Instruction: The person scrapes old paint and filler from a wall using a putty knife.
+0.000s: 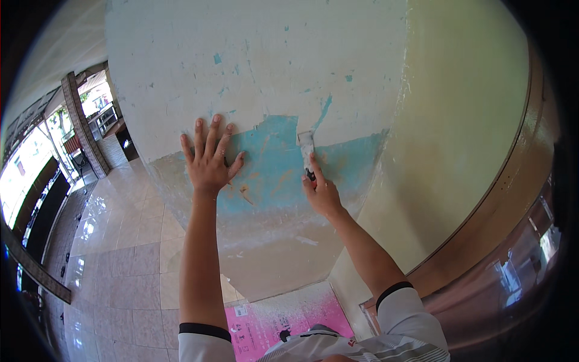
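My left hand (208, 163) lies flat on the wall with its fingers spread, at the left end of a bare turquoise patch (271, 175). My right hand (322, 192) grips a paint scraper (307, 148), its index finger stretched along the tool toward the blade. The scraper's blade touches the lower edge of the off-white paint layer (338, 66), right of a notch where turquoise shows. Most of the scraper's handle is hidden in my fist. Small turquoise flecks and one slanted streak mark the pale paint above.
A pink printed sheet (289, 320), dusted with pale flakes, covers the floor at the wall's foot. To the right stand a yellowish side wall (464, 120) and a brown wooden frame (482, 223). Shiny floor tiles (126, 271) stretch left toward a pillar (84, 123) and a bright opening.
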A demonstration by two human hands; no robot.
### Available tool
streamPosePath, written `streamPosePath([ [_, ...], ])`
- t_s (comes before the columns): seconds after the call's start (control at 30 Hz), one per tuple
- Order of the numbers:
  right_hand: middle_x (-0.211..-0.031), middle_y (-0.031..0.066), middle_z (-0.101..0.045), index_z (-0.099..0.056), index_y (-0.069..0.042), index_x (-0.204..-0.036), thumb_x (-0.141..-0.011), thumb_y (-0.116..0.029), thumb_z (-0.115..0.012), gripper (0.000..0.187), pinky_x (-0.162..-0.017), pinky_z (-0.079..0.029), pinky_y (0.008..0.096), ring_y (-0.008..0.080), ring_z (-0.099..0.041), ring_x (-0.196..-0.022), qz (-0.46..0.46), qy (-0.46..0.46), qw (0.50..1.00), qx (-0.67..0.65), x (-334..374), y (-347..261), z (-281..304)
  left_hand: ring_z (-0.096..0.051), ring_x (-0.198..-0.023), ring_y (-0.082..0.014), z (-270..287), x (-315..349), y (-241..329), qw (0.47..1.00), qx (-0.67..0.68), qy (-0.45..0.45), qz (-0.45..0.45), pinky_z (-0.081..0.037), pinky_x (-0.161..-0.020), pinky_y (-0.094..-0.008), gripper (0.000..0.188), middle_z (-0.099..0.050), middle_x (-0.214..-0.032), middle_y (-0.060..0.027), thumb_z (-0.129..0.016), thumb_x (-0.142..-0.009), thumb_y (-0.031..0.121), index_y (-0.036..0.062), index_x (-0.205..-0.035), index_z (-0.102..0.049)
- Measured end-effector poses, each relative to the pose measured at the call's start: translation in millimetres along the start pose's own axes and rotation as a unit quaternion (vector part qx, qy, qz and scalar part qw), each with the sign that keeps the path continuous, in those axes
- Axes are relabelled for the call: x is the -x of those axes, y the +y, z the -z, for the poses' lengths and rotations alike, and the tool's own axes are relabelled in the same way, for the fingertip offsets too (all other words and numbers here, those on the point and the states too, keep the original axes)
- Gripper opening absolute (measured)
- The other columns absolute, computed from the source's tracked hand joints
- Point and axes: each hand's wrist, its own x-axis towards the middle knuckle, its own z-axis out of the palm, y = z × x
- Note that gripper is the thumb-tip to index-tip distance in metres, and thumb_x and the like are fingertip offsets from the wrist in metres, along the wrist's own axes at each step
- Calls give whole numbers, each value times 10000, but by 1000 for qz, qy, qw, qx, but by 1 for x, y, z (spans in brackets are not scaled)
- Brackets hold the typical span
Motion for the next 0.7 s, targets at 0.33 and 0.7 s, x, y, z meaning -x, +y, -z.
streamPosePath([
  [0.33,-734,116,-701,-267,-260,-1620,-992,-331,-615,721,-603,-576,465,352,-706,-661,40,29,999,14,13,19,-22,-315,-1526,-311,-2,4,-1,1000,-14,-4,7,-103,-1246,-587,574,-450,-1597,-2,-569,-947,576,284,-1441,-564],
  [0.7,-823,133,-726,-293,-239,-1607,-989,-336,-614,703,-633,-576,495,376,-710,-709,38,29,998,48,6,4,-13,-339,-1514,-313,2,3,-5,1000,-3,5,8,-110,-1249,-577,538,-465,-1587,-8,-585,-941,532,277,-1415,-584],
])
